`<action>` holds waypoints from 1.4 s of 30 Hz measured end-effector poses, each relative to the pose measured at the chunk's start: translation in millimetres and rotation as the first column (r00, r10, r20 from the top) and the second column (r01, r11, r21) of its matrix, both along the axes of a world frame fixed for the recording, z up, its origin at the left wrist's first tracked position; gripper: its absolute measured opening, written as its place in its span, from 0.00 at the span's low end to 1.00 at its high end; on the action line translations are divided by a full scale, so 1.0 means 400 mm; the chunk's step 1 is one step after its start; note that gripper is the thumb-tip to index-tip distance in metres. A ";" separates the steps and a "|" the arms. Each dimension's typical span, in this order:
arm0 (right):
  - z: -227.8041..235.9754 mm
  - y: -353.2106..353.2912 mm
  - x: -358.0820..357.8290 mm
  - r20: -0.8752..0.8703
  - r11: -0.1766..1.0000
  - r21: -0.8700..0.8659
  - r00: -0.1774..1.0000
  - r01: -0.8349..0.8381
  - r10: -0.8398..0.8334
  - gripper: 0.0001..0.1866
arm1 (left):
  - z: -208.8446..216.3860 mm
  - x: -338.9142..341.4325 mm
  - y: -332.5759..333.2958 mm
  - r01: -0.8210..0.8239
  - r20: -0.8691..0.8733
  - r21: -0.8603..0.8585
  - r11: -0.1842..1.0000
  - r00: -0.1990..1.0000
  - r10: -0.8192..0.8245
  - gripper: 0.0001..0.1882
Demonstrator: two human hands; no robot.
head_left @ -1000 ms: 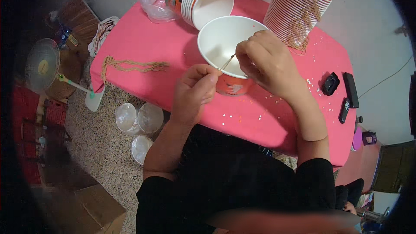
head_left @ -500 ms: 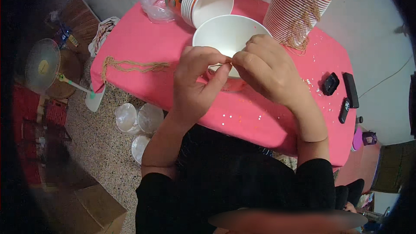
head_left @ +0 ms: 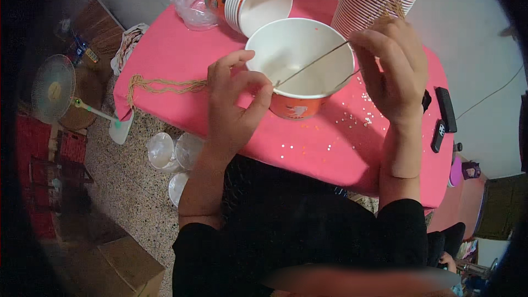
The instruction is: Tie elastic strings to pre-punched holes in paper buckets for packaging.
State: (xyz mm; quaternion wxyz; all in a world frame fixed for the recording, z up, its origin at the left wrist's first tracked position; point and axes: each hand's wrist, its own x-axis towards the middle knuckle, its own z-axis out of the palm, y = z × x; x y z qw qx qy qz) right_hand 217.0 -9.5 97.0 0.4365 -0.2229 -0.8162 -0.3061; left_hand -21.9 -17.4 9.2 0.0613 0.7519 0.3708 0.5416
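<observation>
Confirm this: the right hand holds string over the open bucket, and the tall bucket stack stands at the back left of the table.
Wrong side: the head view shows the tall bucket stack at the back right of the table. The right hand does hold string over the open bucket.

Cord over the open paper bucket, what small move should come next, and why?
Perhaps steady the paper bucket with your left hand before pulling: the cord runs straight from your right hand across its mouth toward the left one, so a tug might tip it.
</observation>
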 end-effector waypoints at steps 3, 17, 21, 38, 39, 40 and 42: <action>0.003 -0.008 -0.008 -0.028 1.000 0.008 1.000 0.013 -0.012 0.11 | -0.002 -0.002 0.000 0.018 -0.040 -0.012 1.000 0.999 -0.018 0.07; -0.006 -0.047 -0.024 -0.182 0.950 -0.303 0.983 -0.078 0.022 0.10 | -0.040 0.102 -0.077 0.202 -0.105 -0.038 0.979 0.973 -0.205 0.17; 0.003 -0.087 -0.026 -0.430 0.790 -0.522 0.899 -0.322 0.083 0.08 | -0.055 0.088 -0.043 0.167 -0.106 -0.099 0.981 0.978 -0.178 0.20; 0.016 -0.096 0.039 -0.948 -0.226 -0.246 0.186 -0.943 0.257 0.06 | -0.033 -0.068 0.133 -0.035 -0.077 -0.030 0.999 0.996 0.033 0.11; 0.015 -0.079 0.051 -0.924 -0.220 -0.299 0.223 -0.929 0.311 0.06 | -0.033 -0.062 0.129 -0.030 -0.077 -0.029 0.999 0.997 0.028 0.11; 0.014 -0.067 0.051 -0.925 -0.222 -0.297 0.222 -0.929 0.309 0.06 | -0.034 -0.055 0.113 -0.079 -0.062 0.054 0.995 0.995 0.082 0.11; 0.016 -0.060 0.058 -0.921 -0.215 -0.285 0.204 -0.934 0.332 0.06 | -0.028 -0.020 0.076 -0.105 -0.042 0.133 0.985 0.993 0.112 0.12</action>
